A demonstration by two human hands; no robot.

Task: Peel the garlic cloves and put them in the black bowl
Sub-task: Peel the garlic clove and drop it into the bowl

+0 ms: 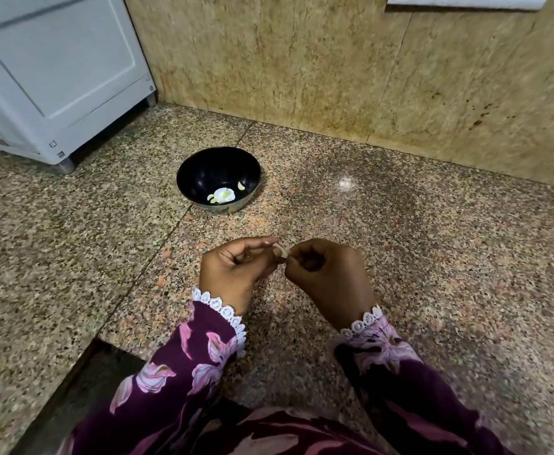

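- Pinching a pale garlic clove point(279, 251) between curled fingertips, the left hand point(236, 274) is holding it at its own 2 o'clock, thumb and forefinger closing on the clove's left end.
- Meeting it from 3 o'clock, the right hand point(326, 274) is curling its fingers tightly and nipping the clove's right end, where a bit of whitish skin is showing; whether the skin is coming loose I cannot tell.
- Both hands are hovering above the speckled granite counter point(433, 257), knuckles nearly touching each other, with the clove sitting between them.
- Lace-edged floral sleeves point(203, 362) in purple and pink are covering both wrists and running down toward 6 o'clock.
- Up at 12 o'clock from the hands, well apart from them, the black bowl point(203, 169) is standing upright on the counter.
- Inside it, a few peeled cloves point(242, 186) are lying along the near wall, beside a white patch on the bottom that is too bright to make out.
- Beyond the bowl, a tan stone wall point(302, 60) is rising at 12 o'clock.
- At 10 o'clock, a white appliance point(55, 77) is standing on small feet on the counter.
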